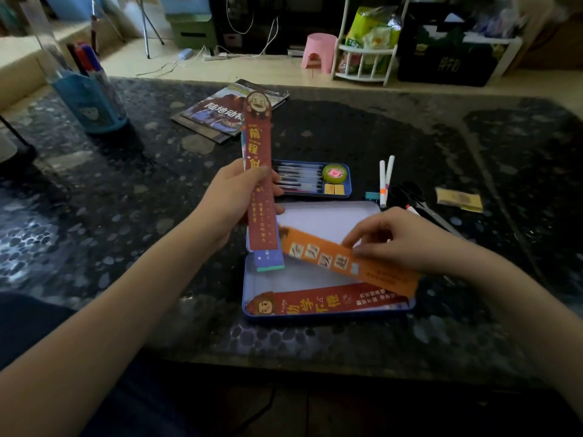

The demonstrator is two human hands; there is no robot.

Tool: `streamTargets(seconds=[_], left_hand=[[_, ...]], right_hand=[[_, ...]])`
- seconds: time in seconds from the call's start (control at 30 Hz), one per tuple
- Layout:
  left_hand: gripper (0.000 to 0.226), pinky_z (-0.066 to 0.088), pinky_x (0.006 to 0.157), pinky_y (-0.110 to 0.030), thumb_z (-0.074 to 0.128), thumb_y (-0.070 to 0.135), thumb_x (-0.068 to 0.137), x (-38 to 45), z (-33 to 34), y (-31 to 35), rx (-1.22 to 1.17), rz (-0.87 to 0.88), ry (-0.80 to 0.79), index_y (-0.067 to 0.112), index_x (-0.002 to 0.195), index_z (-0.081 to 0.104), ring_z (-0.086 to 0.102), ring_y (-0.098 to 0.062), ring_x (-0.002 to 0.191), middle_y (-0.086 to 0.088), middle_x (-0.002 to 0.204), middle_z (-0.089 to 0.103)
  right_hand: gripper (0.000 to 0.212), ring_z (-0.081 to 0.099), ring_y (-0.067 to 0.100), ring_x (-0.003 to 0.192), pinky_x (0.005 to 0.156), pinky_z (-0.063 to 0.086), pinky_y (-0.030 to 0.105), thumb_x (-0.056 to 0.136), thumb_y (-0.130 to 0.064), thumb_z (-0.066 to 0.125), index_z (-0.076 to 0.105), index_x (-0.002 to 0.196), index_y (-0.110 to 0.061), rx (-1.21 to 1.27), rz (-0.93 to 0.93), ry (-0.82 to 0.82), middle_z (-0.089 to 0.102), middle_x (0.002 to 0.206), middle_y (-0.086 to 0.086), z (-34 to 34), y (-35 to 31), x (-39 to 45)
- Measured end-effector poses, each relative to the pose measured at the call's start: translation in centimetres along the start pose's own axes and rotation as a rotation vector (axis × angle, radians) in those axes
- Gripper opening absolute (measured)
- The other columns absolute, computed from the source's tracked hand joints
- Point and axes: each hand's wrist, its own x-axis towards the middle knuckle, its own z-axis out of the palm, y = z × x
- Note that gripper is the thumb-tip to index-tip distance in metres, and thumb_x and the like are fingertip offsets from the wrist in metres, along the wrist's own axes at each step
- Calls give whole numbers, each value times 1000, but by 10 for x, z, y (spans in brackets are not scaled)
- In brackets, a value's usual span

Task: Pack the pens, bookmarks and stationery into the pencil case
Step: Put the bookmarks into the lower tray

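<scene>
Pencil case [252, 279], a blue tin with a pale inside, lies open on the dark speckled table [441, 146] right in front of you, and its inner tray [348, 179] sits just behind it holding pens [298, 178], a green tape roll [334, 174] and two yellow erasers [334, 189]. Your left hand [233, 200] grips a small stack of bookmarks, the red bookmark [258, 152] on top standing nearly upright. Your right hand [397, 238] pinches the orange bookmark [318, 252], which lies slantwise across the case. Another red one (the dark red bookmark [315, 302]) already rests along the near wall inside. Two white markers [385, 178] lie right of the tray, near black scissors [419, 200]. A magazine [214, 113] and blue pen holder [91, 102] sit farther back.
</scene>
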Motion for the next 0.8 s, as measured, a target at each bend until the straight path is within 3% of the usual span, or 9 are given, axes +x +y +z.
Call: streamTargets(seconds=[0.1, 0.3, 0.57, 0.7, 0.8], left_hand=[[22, 49, 45, -17, 49, 21, 96, 1, -1, 0, -11, 27, 18, 4, 108, 57, 63, -14, 63, -5, 81, 63], [12, 51, 46, -19, 54, 23, 93, 3, -1, -6, -13, 57, -15, 13, 89, 57, 64, -9, 49, -7, 76, 64], [10, 52, 49, -20, 55, 26, 93, 2, 1, -12, 43, 55, -82, 16, 90, 57, 67, -10, 54, -4, 77, 66], [11, 53, 51, -20, 57, 27, 91, 0, 5, -16, 68, 31, -126, 17, 94, 58, 68, -11, 62, -4, 84, 67], [14, 54, 53, -22, 59, 29, 89, -1, 8, -20, 106, 3, -146, 17, 96, 58, 70, -13, 64, -2, 81, 69]], right_hand=[[20, 65, 3, 80, 75, 52, 20, 87, -23, 65, 71, 86, -42, -31, 29, -99, 72, 86, -11, 2, -1, -1], [13, 65, 2, 86, 83, 55, 24, 83, -25, 69, 75, 92, -33, -31, 26, -198, 72, 92, -14, 17, -9, -1], [10, 57, -1, 76, 65, 42, 13, 79, -31, 73, 71, 88, -28, -170, 0, -172, 66, 86, -14, 28, -7, 3], [31, 53, 5, 82, 71, 49, 29, 75, -39, 73, 55, 96, -27, -309, -10, -82, 58, 92, -11, 35, -8, -1], [30, 53, 5, 80, 70, 50, 31, 78, -44, 69, 49, 94, -29, -304, -22, -68, 57, 92, -10, 37, -9, -3]])
